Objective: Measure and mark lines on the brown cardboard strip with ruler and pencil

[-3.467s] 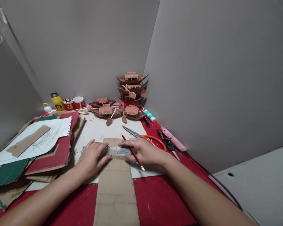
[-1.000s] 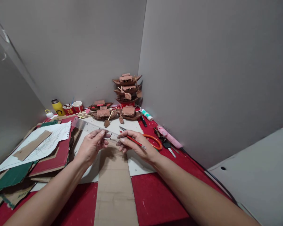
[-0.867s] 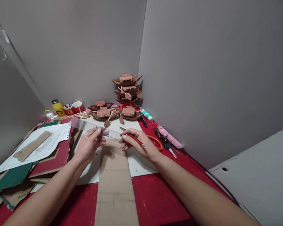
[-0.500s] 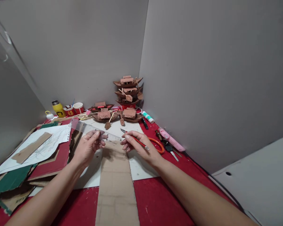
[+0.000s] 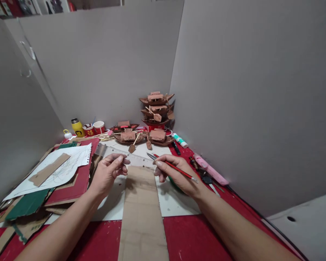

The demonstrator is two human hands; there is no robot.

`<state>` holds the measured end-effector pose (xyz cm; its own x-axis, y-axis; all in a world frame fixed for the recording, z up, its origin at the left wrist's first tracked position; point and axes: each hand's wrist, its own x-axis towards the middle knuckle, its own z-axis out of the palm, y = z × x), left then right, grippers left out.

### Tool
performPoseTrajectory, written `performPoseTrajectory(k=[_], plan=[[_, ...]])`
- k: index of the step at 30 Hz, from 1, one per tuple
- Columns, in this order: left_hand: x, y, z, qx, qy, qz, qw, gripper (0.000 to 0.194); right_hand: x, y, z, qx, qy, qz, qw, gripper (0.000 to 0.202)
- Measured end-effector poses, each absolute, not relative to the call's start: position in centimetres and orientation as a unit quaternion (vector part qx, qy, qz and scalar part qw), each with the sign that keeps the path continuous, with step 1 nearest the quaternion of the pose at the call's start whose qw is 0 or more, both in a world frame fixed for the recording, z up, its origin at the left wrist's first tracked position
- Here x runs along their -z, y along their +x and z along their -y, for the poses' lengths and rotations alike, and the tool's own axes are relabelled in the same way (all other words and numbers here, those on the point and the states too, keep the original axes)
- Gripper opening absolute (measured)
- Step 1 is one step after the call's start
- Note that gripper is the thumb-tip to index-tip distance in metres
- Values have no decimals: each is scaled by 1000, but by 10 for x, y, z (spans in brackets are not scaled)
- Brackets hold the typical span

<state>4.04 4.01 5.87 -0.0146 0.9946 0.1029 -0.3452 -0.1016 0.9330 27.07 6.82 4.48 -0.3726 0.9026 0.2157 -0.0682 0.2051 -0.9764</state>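
Observation:
My left hand (image 5: 108, 174) is closed, thumb and fingers pinching a clear ruler (image 5: 138, 160) near its middle. The ruler stretches between both hands, above the far end of a long brown cardboard strip (image 5: 142, 214). My right hand (image 5: 176, 174) is closed around a slim red pencil (image 5: 179, 169), its grey pointed end toward the upper left. The fingertips of that hand also meet the ruler's right end. Below the hands, the strip lies over a white board (image 5: 179, 206) and runs toward me.
Cardboard pieces and a scribbled paper sheet (image 5: 78, 156) are piled at left. Brown model boats (image 5: 157, 136) stand at the back, some stacked. A yellow bottle (image 5: 76, 127) and paper cups (image 5: 99, 127) are back left. A pink tool (image 5: 210, 169) and keys (image 5: 207, 180) lie at right.
The view has shifted, so the scene sits further right and a shelf shows at top left. Both hands keep their hold. The orange ring by my right hand is now out of sight.

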Motion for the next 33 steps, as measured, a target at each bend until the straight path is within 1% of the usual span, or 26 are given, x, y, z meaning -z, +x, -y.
performPoseTrajectory(k=[5, 7, 10, 13, 19, 21, 23, 25, 30, 33], plan=[[-64, 38, -40, -625, 416, -376, 542, 20, -47, 280, -76, -488, -353, 602, 524, 28], [-64, 38, -38, -626, 416, -377, 541, 21, -47, 281, -77, -480, -356, 602, 530, 29], [-66, 39, -35, -636, 410, -379, 533, 22, -47, 283, -77, -479, -356, 620, 509, 30], [-66, 39, -33, -647, 407, -381, 520, 23, -48, 282, -74, -490, -344, 658, 458, 29], [-62, 41, -31, -634, 447, -388, 497, 21, -42, 269, -57, -597, -282, 699, 273, 30], [-62, 42, -29, -622, 460, -392, 498, 21, -39, 264, -53, -611, -265, 708, 236, 30], [-64, 44, -26, -605, 481, -393, 498, 21, -37, 262, -50, -609, -262, 715, 220, 31], [-66, 47, -22, -581, 506, -388, 506, 21, -38, 261, -50, -605, -270, 707, 246, 34], [-68, 56, -14, -454, 577, -375, 566, 28, -48, 267, -59, -589, -292, 627, 418, 38], [-67, 61, -10, -385, 619, -372, 575, 30, -51, 271, -62, -598, -279, 585, 471, 41]])
